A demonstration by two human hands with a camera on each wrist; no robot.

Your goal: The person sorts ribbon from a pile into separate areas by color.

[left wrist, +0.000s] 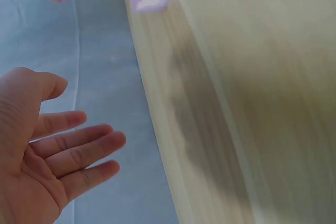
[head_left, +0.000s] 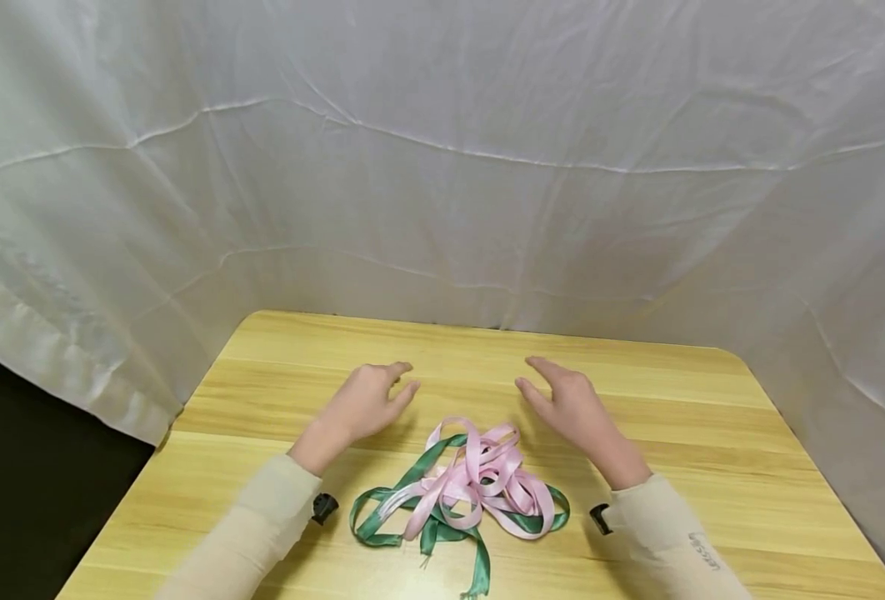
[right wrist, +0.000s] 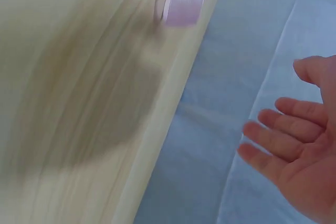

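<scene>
A person sits at a yellow wooden table (head_left: 712, 433). Both hands hang just above it, in the middle of the head view. The left hand (head_left: 363, 404) is open, with its fingers loose and a little bent, and it holds nothing. The right hand (head_left: 573, 404) is open too, with its palm turned toward the left hand. The wrist views show the same thing: bare palms, fingers spread, nothing in them.

Below the hands, in the lower middle of the head view, lies a messy pile of ribbons. A pink ribbon (head_left: 487, 479) loops on top. A green ribbon (head_left: 382, 521) winds under it and sticks out at the lower left and at the bottom. The two are tangled together. Neither hand touches them.

Things could go wrong here. If a hand grabs one loop and pulls hard, the tangle may get tighter and turn into a knot. If a hand pulls the pink one, the green one may come along, because they cross each other many times. The ribbons look smooth and slippery, so they may slide out of the fingers. One green end lies close to the near edge, so a quick tug could drag it off the table.

A white cloth (head_left: 442, 167) hangs behind the table.
</scene>
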